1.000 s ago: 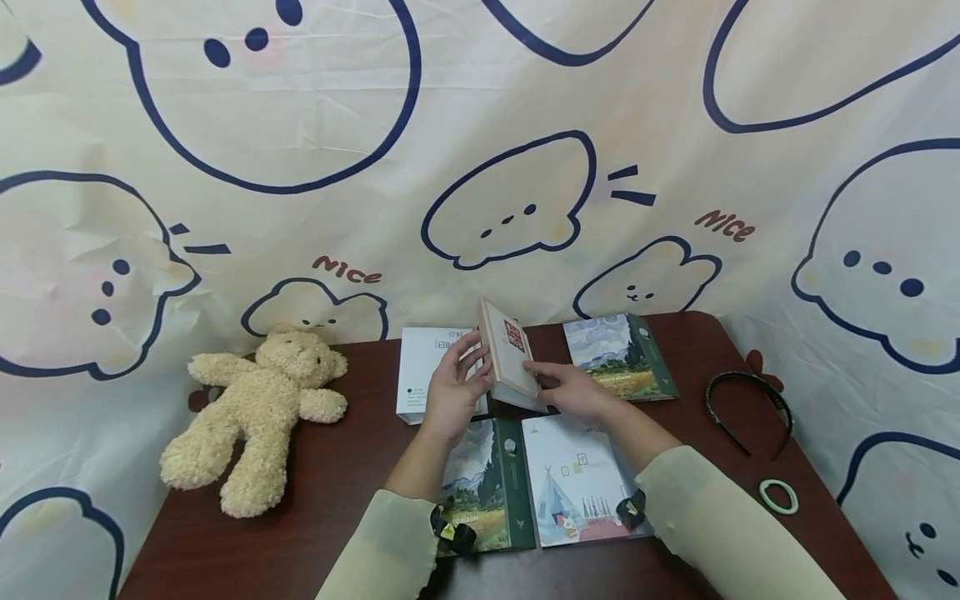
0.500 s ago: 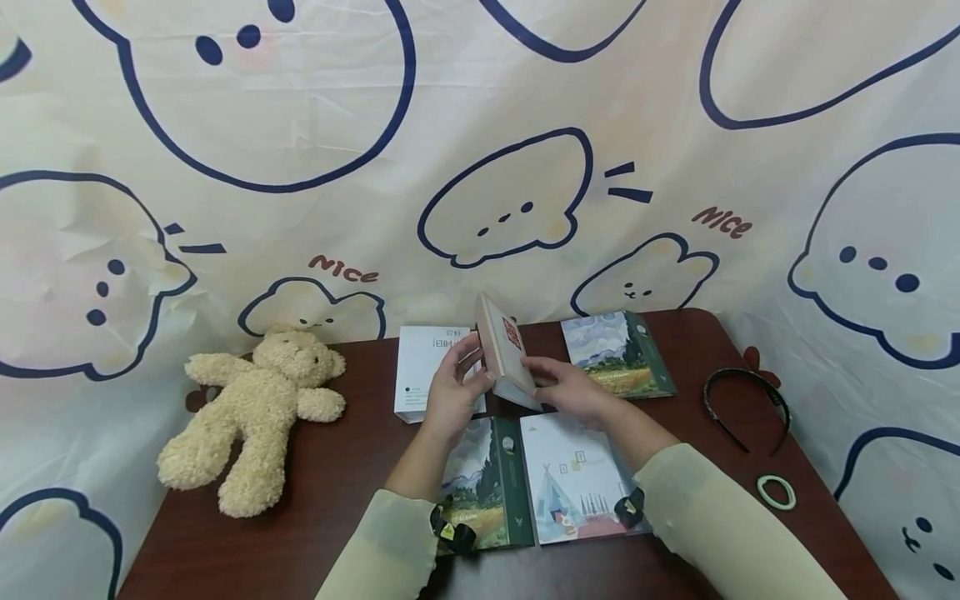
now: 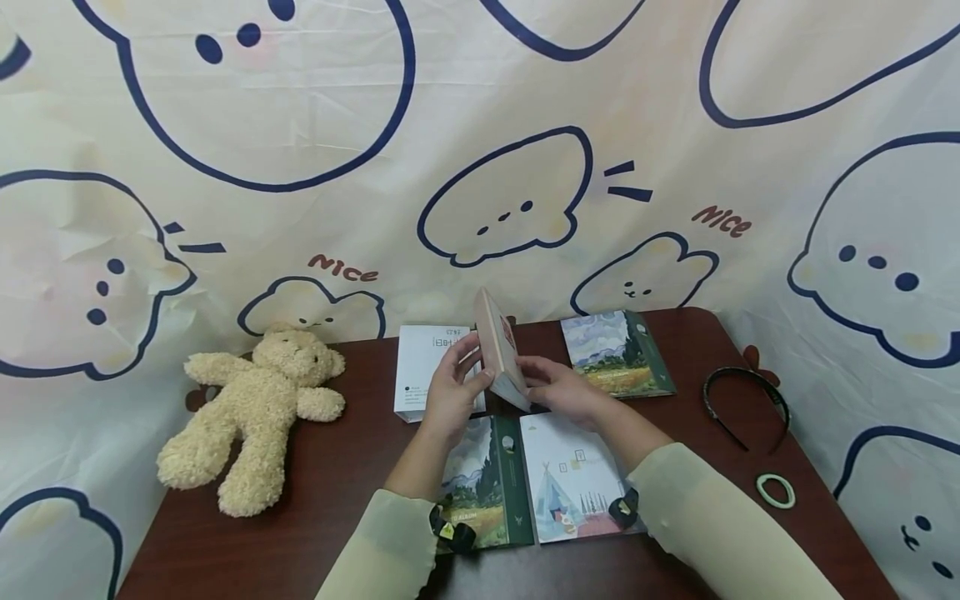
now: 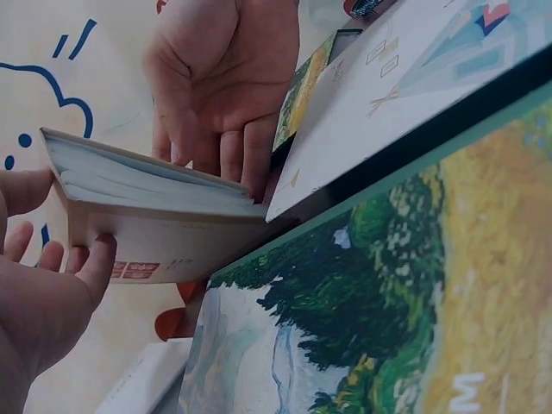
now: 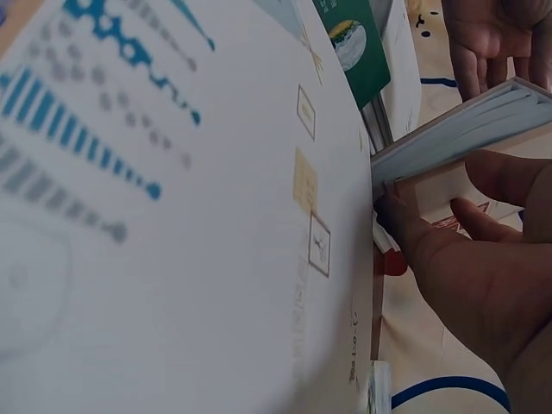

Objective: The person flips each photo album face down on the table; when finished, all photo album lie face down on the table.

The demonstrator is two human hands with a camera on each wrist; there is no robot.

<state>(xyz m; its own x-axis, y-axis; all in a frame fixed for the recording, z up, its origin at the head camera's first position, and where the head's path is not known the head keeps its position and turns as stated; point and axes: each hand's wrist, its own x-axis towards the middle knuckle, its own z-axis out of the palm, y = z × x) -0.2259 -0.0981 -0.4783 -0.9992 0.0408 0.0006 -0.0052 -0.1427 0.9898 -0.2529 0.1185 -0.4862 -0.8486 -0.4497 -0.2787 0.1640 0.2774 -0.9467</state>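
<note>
A thick beige book (image 3: pixel 497 350) with red print on its cover is tilted above the back middle of the table. My left hand (image 3: pixel 452 390) grips it from the left, thumb on one cover and fingers on the other side, as the left wrist view shows with the pale page edges (image 4: pixel 147 185). On the right, my right hand (image 3: pixel 562 387) holds the lower part of the cover, its fingertips at the corner (image 5: pixel 392 207). Beneath the hands lie a green-spined landscape album (image 3: pixel 480 492) and a white album (image 3: pixel 573 475) with a tent picture.
A white book (image 3: pixel 420 371) lies behind my left hand, and another landscape album (image 3: pixel 618 354) at the back right. The teddy bear (image 3: pixel 262 417) is on the left. On the right are a black headband (image 3: pixel 716 408) and a pale green ring (image 3: pixel 763 492).
The beige book has turned so its printed cover faces more to the right and shows less. My right hand has shifted slightly left with it; my left hand stays almost still.
</note>
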